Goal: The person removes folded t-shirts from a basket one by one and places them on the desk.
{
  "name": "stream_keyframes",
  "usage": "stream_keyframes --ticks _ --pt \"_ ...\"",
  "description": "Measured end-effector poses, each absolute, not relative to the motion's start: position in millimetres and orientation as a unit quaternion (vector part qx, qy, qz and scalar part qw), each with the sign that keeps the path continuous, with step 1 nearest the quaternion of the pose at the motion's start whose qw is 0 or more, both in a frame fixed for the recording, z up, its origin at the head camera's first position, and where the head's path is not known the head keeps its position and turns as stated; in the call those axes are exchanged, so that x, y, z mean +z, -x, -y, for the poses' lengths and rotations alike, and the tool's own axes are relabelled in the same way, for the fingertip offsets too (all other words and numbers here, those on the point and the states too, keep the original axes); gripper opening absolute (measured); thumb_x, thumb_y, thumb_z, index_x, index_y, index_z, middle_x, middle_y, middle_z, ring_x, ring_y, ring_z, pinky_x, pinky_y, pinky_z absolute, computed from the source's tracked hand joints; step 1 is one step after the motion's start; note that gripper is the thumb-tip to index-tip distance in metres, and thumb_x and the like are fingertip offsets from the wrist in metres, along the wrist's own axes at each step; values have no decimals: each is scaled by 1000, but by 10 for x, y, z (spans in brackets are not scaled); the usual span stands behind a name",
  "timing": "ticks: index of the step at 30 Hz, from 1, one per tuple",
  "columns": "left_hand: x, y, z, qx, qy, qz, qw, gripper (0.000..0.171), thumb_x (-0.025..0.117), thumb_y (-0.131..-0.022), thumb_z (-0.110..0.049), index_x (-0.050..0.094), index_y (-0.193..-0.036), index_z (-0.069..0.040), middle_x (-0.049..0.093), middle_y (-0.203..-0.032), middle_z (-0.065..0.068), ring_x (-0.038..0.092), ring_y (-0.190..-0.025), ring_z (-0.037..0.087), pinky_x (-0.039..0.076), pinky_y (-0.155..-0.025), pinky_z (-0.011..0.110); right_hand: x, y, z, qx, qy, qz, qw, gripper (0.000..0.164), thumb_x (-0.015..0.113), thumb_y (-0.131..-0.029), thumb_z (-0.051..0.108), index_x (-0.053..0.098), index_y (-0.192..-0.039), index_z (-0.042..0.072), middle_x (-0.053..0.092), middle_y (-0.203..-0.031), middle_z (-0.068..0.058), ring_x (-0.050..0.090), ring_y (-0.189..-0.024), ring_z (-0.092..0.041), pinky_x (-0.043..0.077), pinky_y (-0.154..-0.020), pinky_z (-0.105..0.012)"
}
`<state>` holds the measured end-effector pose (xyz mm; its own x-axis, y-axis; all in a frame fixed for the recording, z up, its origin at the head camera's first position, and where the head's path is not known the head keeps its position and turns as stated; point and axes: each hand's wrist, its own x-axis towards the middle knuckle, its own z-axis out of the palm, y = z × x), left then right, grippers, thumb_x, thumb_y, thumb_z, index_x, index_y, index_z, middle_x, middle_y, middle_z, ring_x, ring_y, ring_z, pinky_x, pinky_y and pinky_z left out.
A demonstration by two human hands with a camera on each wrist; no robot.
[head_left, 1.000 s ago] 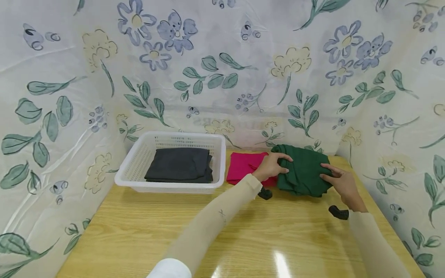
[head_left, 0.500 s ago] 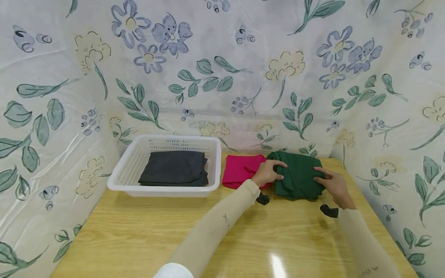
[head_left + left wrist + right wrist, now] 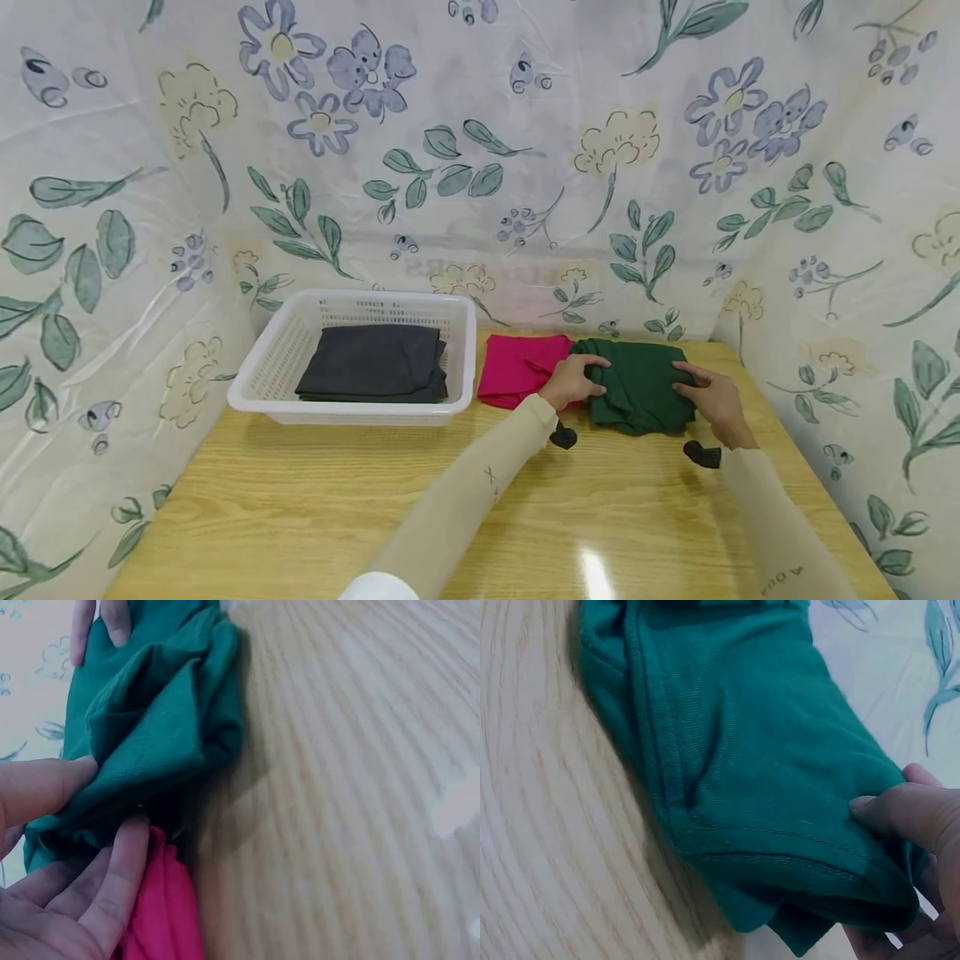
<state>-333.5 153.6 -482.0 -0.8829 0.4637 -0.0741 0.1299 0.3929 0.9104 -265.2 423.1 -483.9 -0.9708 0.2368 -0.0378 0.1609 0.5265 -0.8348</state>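
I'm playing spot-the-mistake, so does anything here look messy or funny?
A bit: the green cloth is bunched, with loose folds near the left hand, while the dark cloth in the white basket lies flatter. I see nothing spilled.

Forward-down head view, close wrist views, green cloth (image 3: 645,390) in all.

Cream sleeves (image 3: 459,505) bear dark marks (image 3: 782,581), perhaps letters.

2 hands (image 3: 572,383) (image 3: 717,405) apart, each in a pinch
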Motion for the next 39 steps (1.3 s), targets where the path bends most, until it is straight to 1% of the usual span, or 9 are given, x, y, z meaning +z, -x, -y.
stream_keyframes --ticks 5,9,12,17,21,24,27,35,39 --pt "-4855 3333 -1544 493 -192 -832 166 50 78 -91 -4 68 -137 -19 46 -155 13 58 -64 22 47 -58 25 -4879 2651 -4228 478 124 869 36 50 71 -99 20 58 -147 10 50 -94 2 25 -51 -11 37 -55 -33" --pt "-4832 3331 -1551 466 -206 -843 170 55 79 -91 -6 64 -142 -20 45 -157 12 61 -112 25 50 -73 25 -4881 2657 -4239 476 127 870 32 51 70 -100 18 56 -149 10 50 -94 -3 24 -48 -9 37 -55 -33" --pt "-4833 3335 -1541 457 -209 -847 173 58 79 -91 -6 63 -144 -21 44 -157 11 51 -127 25 50 -79 25 -4880 2674 -4230 471 129 872 21 52 68 -101 18 54 -151 10 60 -117 -19 31 -52 -11 41 -63 -35" --pt "-4830 3328 -1535 442 -216 -854 172 59 79 -91 -7 61 -146 -20 45 -157 11 57 -120 23 52 -84 25 -4926 2689 -4217 459 132 878 17 52 66 -103 19 52 -152 11 49 -145 -27 56 -90 -26 43 -85 -39" --pt "-4797 3309 -1522 439 -223 -853 173 58 79 -91 -7 61 -146 -18 46 -156 12 63 -116 25 52 -88 26 -4945 2693 -4233 464 132 876 20 51 65 -103 16 51 -152 8 47 -145 -31 51 -126 -41 45 -102 -48" --pt "-4779 3305 -1499 463 -224 -838 180 54 77 -92 -3 62 -143 -14 43 -157 13 72 -92 28 57 -80 28 -4950 2705 -4242 469 132 873 19 52 63 -103 14 49 -152 4 41 -152 -34 39 -141 -48 38 -111 -58" --pt "-4741 3316 -1473 480 -223 -830 178 45 75 -93 -2 66 -137 -10 45 -155 15 72 -77 31 59 -73 32 -4943 2716 -4240 462 136 876 21 51 63 -104 15 50 -151 2 43 -150 -35 39 -140 -51 38 -111 -60" --pt "-4622 3376 -1366 478 -226 -829 181 11 68 -99 -7 71 -110 -4 68 -100 12 69 -81 28 59 -70 33 -4856 2663 -4135 411 133 899 80 44 60 -104 15 55 -143 -5 49 -146 -33 50 -130 -49 47 -102 -59" --pt "-4553 3415 -1260 472 -245 -827 183 11 65 -101 -7 72 -107 0 68 -91 12 69 -82 29 59 -68 32 -4778 2666 -4049 422 135 890 108 42 61 -104 15 57 -141 -5 54 -143 -30 54 -128 -46 47 -103 -57"
